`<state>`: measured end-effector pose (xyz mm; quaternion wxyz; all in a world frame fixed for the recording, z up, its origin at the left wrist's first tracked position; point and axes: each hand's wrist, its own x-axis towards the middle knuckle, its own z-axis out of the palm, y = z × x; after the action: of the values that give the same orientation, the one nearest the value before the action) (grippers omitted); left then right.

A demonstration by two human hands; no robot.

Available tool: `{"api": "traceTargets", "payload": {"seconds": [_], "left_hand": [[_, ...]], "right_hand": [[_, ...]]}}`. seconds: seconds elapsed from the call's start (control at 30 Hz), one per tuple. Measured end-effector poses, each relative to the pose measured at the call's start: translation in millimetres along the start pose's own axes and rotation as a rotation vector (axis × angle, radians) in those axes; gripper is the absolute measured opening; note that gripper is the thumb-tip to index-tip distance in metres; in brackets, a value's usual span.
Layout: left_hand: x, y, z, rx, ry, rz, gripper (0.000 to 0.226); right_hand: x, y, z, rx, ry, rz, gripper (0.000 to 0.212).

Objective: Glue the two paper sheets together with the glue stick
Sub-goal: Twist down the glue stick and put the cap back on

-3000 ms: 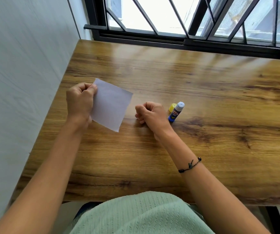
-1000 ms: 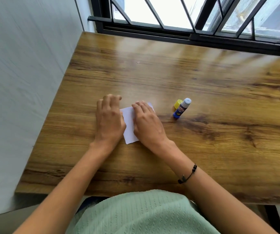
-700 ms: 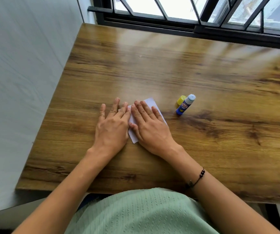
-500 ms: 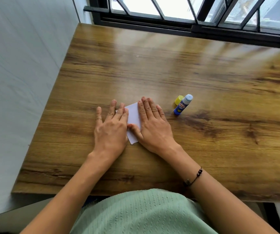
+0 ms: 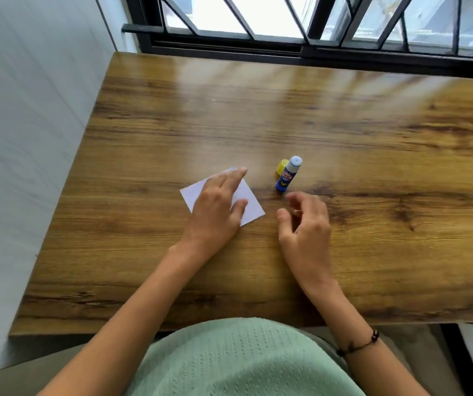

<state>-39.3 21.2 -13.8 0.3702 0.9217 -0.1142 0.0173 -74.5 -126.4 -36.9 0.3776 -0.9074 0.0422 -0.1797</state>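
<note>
paper sheets [image 5: 248, 205] are lying on the wooden table [image 5: 372, 252] as one white, slightly turned square, so i cannot tell whether two layers are sitting there or one. the left hand [image 5: 218, 207] is resting flat on top, fingers straight and spread, the thumb lying on the paper too; it is probably pressing the stack down so a glued joint is bonding, or simply keeping it from sliding. the right hand [image 5: 305, 224] is hovering just beside the paper's right corner, fingers loosely curled and pinching nothing, and it is blurring with motion. the glue stick [image 5: 288, 174] is standing well clear of the paper, just beyond the right hand, uncapped with its pale tip showing, and the yellow cap [image 5: 281, 167] is sitting right against it, likely parked there for quick recapping. judging from this, the right hand is probably heading for the stick or cap.
</note>
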Motion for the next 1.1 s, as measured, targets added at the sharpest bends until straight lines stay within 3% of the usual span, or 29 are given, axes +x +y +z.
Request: {"api": "traceTargets", "payload": {"seconds": [0.13,0.43,0.53,0.63,0.7,0.9,1.1], "left_hand": [[29,22,22,-0.320,-0.008,-0.065,0.046],[40,32,40,-0.465,0.130,-0.096,0.010],[42,31,22,-0.772,0.090,-0.227,0.014],[45,29,7,-0.923,0.096,-0.292,0.012],[45,27,2,-0.950,0.114,-0.313,0.015],[43,24,0,-0.959,0.147,-0.349,0.010],[43,32,2,-0.882,0.264,-0.379,0.017]], "right_hand": [[29,3,0,0.006,0.042,0.094,0.037],[32,0,6,0.015,-0.010,0.044,0.029],[28,-7,1,0.315,-0.072,0.236,0.020],[36,-16,-3,0.842,-0.361,0.670,0.050],[40,-21,-5,1.068,-0.543,0.832,0.065],[44,-31,-2,1.358,-0.639,1.017,0.048],[46,-30,2,1.446,-0.587,0.981,0.034]]}}
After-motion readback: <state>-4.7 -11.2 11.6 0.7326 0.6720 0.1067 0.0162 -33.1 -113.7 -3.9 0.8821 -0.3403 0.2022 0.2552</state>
